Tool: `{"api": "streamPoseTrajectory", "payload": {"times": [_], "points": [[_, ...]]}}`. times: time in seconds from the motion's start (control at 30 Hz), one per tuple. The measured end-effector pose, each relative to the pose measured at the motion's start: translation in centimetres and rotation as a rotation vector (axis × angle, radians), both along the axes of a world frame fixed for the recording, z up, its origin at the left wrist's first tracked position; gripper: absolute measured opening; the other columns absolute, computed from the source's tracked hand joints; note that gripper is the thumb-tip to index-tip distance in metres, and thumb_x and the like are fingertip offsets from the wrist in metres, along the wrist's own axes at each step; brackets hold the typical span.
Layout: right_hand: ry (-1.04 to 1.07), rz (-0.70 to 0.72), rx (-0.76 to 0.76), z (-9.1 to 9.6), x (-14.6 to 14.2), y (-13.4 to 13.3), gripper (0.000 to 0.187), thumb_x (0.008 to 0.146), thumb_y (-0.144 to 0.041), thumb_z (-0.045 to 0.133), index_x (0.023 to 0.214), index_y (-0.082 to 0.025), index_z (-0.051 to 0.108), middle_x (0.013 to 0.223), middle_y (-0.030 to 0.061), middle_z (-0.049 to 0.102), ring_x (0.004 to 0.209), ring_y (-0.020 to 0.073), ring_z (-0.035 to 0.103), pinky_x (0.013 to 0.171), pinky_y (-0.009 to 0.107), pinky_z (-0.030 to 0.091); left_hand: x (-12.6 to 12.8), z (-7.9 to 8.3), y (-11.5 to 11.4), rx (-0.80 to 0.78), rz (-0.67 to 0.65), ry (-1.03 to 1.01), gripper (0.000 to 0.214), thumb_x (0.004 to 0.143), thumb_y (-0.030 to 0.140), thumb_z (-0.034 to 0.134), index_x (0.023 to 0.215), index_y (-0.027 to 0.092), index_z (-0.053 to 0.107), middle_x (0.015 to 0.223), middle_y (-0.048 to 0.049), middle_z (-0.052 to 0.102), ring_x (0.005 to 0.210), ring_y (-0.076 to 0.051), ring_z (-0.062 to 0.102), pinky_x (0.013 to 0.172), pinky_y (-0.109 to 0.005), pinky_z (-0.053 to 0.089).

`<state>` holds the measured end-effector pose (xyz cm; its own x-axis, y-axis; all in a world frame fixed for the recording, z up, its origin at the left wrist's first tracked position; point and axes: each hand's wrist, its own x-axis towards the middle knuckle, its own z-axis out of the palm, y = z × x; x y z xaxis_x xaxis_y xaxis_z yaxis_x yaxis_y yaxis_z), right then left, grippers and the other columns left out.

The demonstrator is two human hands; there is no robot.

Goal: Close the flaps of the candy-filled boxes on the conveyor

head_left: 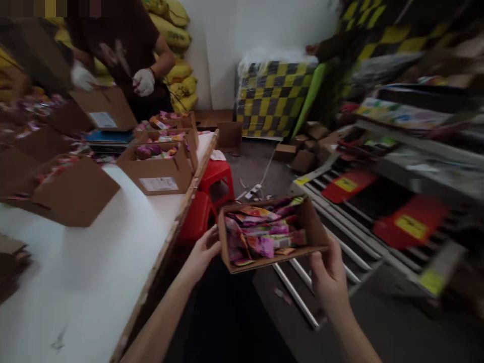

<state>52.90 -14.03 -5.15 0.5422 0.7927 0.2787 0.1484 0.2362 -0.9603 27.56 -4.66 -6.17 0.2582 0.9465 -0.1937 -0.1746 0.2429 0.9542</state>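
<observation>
Between my two hands I hold an open cardboard box (280,258) in the air, right of the table edge. Colourful wrapped packets (260,229), mostly pink and purple, lie inside it. My left hand (204,254) is closed on the box's left end, its thumb near the rim. At the opposite end my right hand (329,269) grips the near right corner, thumb on the front wall. The fingers under and behind the box are hidden. The picture is somewhat blurred.
A white table (143,227) on the left bears several packet-filled cardboard boxes (159,174). Behind it stands a co-worker in white gloves (144,82). Red stools (217,176) sit by the table edge. To the right is a roller conveyor machine (363,262); a power strip (253,191) lies on the floor.
</observation>
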Motion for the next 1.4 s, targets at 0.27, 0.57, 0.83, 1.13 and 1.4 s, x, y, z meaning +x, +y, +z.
{"api": "streamPoseTrajectory", "payload": {"times": [0.27, 0.57, 0.83, 1.13, 1.4], "points": [[-0.119, -0.523, -0.333, -3.7, 8.4, -13.8, 0.063, 0.078, -0.054, 0.056, 0.127, -0.017, 0.044, 0.108, 0.0091, 0.057, 0.089, 0.0203, 0.055, 0.082, 0.036, 0.046, 16.4, -5.7, -6.4, 0.246, -0.233, 0.063, 0.031, 0.079, 0.035, 0.06, 0.103, 0.018, 0.067, 0.111, -0.0095, 0.067, 0.107, -0.023, 0.059, 0.1, -0.041, 0.041], [-0.563, -0.133, -0.36, -0.8, 12.8, -14.3, 0.044, 0.076, -0.051, 0.062, 0.109, -0.021, 0.063, 0.118, 0.0119, 0.061, 0.109, 0.0277, 0.055, 0.092, 0.045, 0.044, 16.3, 0.7, -6.9, 0.962, -0.774, 0.332, 0.041, 0.079, 0.037, 0.064, 0.117, 0.025, 0.06, 0.124, -0.0109, 0.061, 0.12, -0.029, 0.051, 0.099, -0.049, 0.032], [-0.61, -0.297, -0.547, -0.5, 13.5, -10.6, 0.042, 0.074, -0.062, 0.058, 0.067, -0.02, 0.06, 0.072, 0.004, 0.059, 0.07, 0.0199, 0.057, 0.065, 0.033, 0.045, 19.3, -2.2, -6.8, 0.735, -0.367, 0.378, 0.054, 0.079, 0.042, 0.062, 0.124, 0.018, 0.046, 0.125, -0.0151, 0.053, 0.119, -0.028, 0.047, 0.099, -0.046, 0.033], [-0.934, -0.587, -0.598, -0.9, 11.8, -9.5, 0.076, 0.083, -0.06, 0.048, 0.137, -0.009, 0.032, 0.136, 0.0288, 0.036, 0.124, 0.0424, 0.036, 0.091, 0.058, 0.035, 20.8, -1.7, -3.2, 0.709, -0.626, 0.232, 0.063, 0.078, 0.04, 0.065, 0.131, 0.021, 0.036, 0.128, -0.0134, 0.047, 0.118, -0.027, 0.048, 0.102, -0.043, 0.038], [-1.139, -0.286, -0.549, -2.6, 14.5, -9.1, 0.034, 0.093, -0.039, 0.038, 0.117, -0.025, 0.058, 0.123, 0.0083, 0.06, 0.131, 0.0321, 0.036, 0.106, 0.062, 0.014, 20.7, -3.4, -3.4, 1.046, -0.506, 0.286, 0.006, 0.084, 0.024, 0.055, 0.081, 0.019, 0.058, 0.107, -0.0078, 0.06, 0.115, -0.024, 0.05, 0.097, -0.046, 0.042]]}}
